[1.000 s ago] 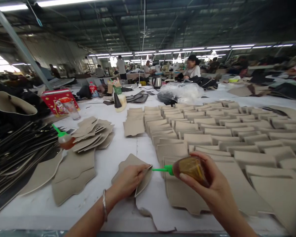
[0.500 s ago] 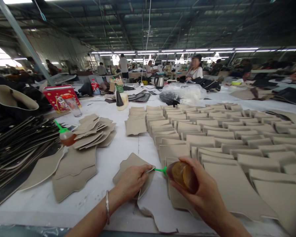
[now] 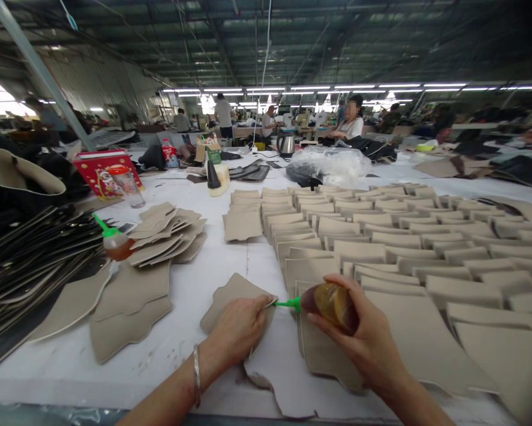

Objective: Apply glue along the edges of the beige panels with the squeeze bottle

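Near the front of the table, my left hand (image 3: 239, 325) pinches the edge of a beige shaped piece (image 3: 232, 293), which looks like leather. My right hand (image 3: 366, 337) is wrapped round a squeeze bottle (image 3: 330, 305) of amber liquid, tipped on its side. Its green nozzle (image 3: 287, 304) points left and meets the piece's edge beside my left fingertips. Part of the piece is hidden under my left hand. Just right of the bottle, rows of similar beige pieces (image 3: 403, 313) overlap across the table.
On the left stand a second green-capped bottle (image 3: 117, 242), a pile of beige pieces (image 3: 168, 234) and a heap of black strips (image 3: 39, 266). Farther back are a red box (image 3: 99, 174), a clear cup (image 3: 130, 189), a kettle (image 3: 286, 144) and plastic wrap (image 3: 332, 165). Several people work beyond.
The view has shifted slightly. My right hand has turned the bottle a little, with the nozzle still at the piece's edge. My left hand keeps its pinch.
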A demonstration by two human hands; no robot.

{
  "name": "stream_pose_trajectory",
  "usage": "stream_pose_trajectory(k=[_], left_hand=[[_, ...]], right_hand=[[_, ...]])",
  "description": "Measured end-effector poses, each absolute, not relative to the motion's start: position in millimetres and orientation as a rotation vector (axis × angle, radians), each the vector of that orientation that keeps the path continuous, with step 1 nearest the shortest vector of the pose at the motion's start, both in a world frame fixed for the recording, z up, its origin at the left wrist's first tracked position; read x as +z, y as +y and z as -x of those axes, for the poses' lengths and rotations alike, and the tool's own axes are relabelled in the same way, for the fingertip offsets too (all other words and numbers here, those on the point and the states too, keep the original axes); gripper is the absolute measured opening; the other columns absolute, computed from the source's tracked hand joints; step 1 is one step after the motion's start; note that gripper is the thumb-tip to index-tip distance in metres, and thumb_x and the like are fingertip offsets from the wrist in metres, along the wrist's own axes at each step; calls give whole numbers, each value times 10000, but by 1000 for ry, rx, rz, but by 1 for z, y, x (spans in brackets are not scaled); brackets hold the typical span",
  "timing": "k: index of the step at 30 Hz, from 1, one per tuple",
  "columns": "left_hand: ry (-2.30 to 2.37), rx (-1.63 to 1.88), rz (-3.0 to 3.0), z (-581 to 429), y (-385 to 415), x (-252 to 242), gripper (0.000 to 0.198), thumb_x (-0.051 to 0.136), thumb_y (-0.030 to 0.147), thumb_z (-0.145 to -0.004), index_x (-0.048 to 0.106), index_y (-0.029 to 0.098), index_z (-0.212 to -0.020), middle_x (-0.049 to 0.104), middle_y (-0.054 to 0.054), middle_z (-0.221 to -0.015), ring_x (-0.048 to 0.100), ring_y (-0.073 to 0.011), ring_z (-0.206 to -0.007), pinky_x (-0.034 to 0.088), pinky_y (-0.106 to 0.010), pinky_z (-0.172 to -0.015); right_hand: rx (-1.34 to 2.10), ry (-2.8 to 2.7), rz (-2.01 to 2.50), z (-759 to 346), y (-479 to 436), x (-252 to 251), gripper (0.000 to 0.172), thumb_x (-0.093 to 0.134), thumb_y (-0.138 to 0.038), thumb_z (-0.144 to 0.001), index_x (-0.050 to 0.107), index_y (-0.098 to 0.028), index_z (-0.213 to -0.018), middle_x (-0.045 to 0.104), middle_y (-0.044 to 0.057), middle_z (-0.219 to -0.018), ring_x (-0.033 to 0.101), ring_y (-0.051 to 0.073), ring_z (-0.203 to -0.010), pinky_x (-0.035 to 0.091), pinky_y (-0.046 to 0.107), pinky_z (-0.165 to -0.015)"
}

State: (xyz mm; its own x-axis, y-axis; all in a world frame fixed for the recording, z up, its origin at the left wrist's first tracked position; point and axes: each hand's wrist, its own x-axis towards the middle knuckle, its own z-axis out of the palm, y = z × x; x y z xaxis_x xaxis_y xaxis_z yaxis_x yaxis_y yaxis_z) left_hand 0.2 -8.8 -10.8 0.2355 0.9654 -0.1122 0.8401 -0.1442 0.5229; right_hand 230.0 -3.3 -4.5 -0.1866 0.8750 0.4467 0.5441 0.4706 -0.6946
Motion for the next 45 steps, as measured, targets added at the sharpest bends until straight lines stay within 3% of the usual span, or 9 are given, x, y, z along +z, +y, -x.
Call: stream_pose_trajectory(k=[16, 21, 26, 31, 35, 40, 45], left_hand=[[1601, 382, -2051, 2, -12, -11, 422, 368, 219, -909, 591, 261, -1265, 673, -46, -1175, 629, -233, -1080, 454, -342, -970], [1586, 397, -2062, 2, -13, -12, 441, 361, 203, -902, 570, 237, -1288, 645, -59, -1224, 608, -236, -1123, 437, -359, -1006], [1604, 372, -2070, 3, -14, -11, 462, 352, 188, -891, 554, 235, -1304, 656, -66, -1203, 623, -256, -1095, 459, -386, -975], [1606, 390, -2045, 2, -14, -10, 457, 351, 180, -891, 565, 218, -1293, 643, -70, -1225, 609, -244, -1122, 448, -361, -989], [1593, 429, -2055, 2, -15, -13, 452, 346, 194, -903, 557, 224, -1301, 645, -64, -1225, 613, -239, -1111, 445, -358, -990], [1581, 456, -2053, 3, -17, -15, 447, 340, 205, -912, 552, 233, -1305, 662, -66, -1191, 632, -258, -1073, 473, -378, -941], [1607, 522, -2024, 2, -16, -17, 447, 341, 184, -908, 565, 212, -1294, 662, -69, -1192, 631, -238, -1075, 462, -348, -956]], right_hand=[[656, -1763, 1247, -234, 0, -4, 526, 713, -510, -790, 504, -230, -1182, 559, 35, -1109, 551, 233, -947, 417, 319, -846], [914, -1765, 1237, -236, -7, -5, 533, 719, -500, -791, 486, -236, -1191, 562, 21, -1100, 552, 219, -968, 426, 291, -838], [823, -1734, 1262, -237, -10, -7, 534, 711, -498, -793, 482, -230, -1193, 556, 27, -1098, 548, 223, -958, 417, 301, -855], [1067, -1757, 1178, -234, -15, -6, 536, 710, -468, -797, 464, -223, -1205, 546, 33, -1143, 553, 219, -985, 439, 268, -845], [972, -1715, 1227, -233, -16, -4, 553, 718, -488, -782, 467, -218, -1195, 570, 21, -1047, 564, 208, -911, 443, 261, -809], [1118, -1791, 1144, -233, -22, -8, 542, 718, -467, -804, 452, -235, -1214, 550, 13, -1106, 561, 195, -952, 436, 236, -834], [1050, -1737, 1197, -233, -24, -11, 534, 720, -475, -804, 459, -242, -1207, 555, 9, -1098, 558, 192, -953, 449, 215, -794]])
